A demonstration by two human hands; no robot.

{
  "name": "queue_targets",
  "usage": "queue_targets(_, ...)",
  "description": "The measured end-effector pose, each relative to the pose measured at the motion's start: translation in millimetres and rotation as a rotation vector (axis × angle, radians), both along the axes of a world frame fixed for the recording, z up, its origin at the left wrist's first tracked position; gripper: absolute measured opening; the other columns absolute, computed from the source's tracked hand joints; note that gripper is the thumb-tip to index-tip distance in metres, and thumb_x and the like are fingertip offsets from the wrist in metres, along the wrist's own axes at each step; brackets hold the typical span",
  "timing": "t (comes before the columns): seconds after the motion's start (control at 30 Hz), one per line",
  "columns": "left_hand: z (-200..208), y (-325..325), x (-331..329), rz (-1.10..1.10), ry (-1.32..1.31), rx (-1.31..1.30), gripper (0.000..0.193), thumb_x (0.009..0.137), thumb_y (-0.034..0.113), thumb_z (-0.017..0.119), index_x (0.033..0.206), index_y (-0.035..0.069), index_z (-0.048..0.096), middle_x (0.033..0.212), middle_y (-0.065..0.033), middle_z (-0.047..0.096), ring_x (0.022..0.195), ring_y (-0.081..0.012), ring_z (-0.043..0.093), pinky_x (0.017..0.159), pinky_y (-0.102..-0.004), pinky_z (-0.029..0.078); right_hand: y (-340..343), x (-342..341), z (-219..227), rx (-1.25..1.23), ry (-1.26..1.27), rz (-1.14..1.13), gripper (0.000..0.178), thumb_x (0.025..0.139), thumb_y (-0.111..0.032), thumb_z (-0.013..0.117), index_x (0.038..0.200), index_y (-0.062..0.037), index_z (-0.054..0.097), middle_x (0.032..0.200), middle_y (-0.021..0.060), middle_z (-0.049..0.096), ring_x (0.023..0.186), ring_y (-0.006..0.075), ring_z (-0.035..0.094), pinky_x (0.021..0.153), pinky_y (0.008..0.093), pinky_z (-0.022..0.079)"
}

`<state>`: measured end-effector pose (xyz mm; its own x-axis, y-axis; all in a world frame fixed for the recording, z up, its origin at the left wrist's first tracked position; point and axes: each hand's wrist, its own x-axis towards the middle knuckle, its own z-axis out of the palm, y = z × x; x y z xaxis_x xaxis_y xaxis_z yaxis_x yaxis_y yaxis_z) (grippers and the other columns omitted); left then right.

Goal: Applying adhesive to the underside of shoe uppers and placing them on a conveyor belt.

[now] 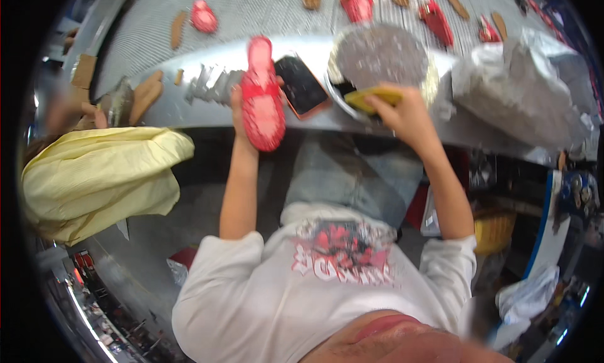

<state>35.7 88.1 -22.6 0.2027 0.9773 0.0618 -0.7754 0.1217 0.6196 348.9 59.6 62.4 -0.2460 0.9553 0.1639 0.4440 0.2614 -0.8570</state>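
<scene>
My left hand (238, 111) is closed around a red slipper (263, 105) with a pink inner sole and a strap across it. The slipper is held up above the near edge of the metal bench, toe end away from me. My right hand (412, 120) grips a flat yellow piece (375, 98), whose exact kind I cannot make out. That piece is at the near rim of a round tub (328, 83), which holds a grey, shiny mass (380, 54). Between the slipper and the tub a dark-screened phone (302, 85) with an orange edge lies on the bench.
Beyond the bench runs a ribbed grey belt (251, 13) bearing red slippers (435, 22) and brown sole-shaped pieces (178, 29). A crumpled whitish bag (519, 89) stands at right. On the left, a co-worker's hand (94, 114) and yellow cloth (107, 174) are close by.
</scene>
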Motion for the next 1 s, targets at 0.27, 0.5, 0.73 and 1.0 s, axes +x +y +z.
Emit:
queue_targets(0.27,-4.9,-1.3,8.8,-0.004,0.074,0.053,0.075,0.095,0.061,0.045,0.132,-0.004,0.047,0.114,-0.0214,0.064,0.087,-0.0281,0.067,0.076,-0.0371,0.058,18.5,32.2,-6.7,-0.626,0.549,-0.08,0.025,0.089,-0.024,0.068,0.1,-0.0033,0.06,0.059,0.0013,0.055,0.041,0.0094,0.047,0.037,0.0213,0.03)
queue_targets(0.5,27.2,-14.7,31.7,-0.076,-0.07,-0.142,0.061,0.1,0.051,0.043,0.131,-0.001,0.05,0.101,-0.0184,0.068,0.076,-0.0275,0.07,0.064,-0.0377,0.06,-26.4,18.1,-13.3,-0.586,1.144,0.14,0.031,0.091,-0.021,0.066,0.117,-0.0077,0.055,0.105,0.008,0.066,0.086,0.017,0.065,0.049,0.0275,0.049)
queue_targets(0.73,97.6,-26.6,100.4,0.072,0.169,-0.109,0.054,0.097,0.049,0.054,0.117,-0.001,0.059,0.092,-0.0112,0.07,0.074,-0.0207,0.07,0.065,-0.0331,0.06,-49.8,14.7,-10.5,-0.456,1.331,0.064,0.026,0.099,-0.023,0.057,0.12,-0.0074,0.056,0.107,0.0081,0.067,0.084,0.0164,0.067,0.051,0.0255,0.052)
queue_targets(1.0,96.2,-21.6,134.4,-0.073,0.093,-0.137,0.071,0.096,0.06,0.046,0.133,0.0,0.046,0.113,-0.0167,0.066,0.084,-0.0224,0.07,0.069,-0.0311,0.06,-52.2,23.0,-3.8,-0.491,1.454,-0.008,0.03,0.097,-0.021,0.059,0.12,-0.0017,0.054,0.109,0.0141,0.066,0.09,0.0221,0.069,0.061,0.0324,0.059)
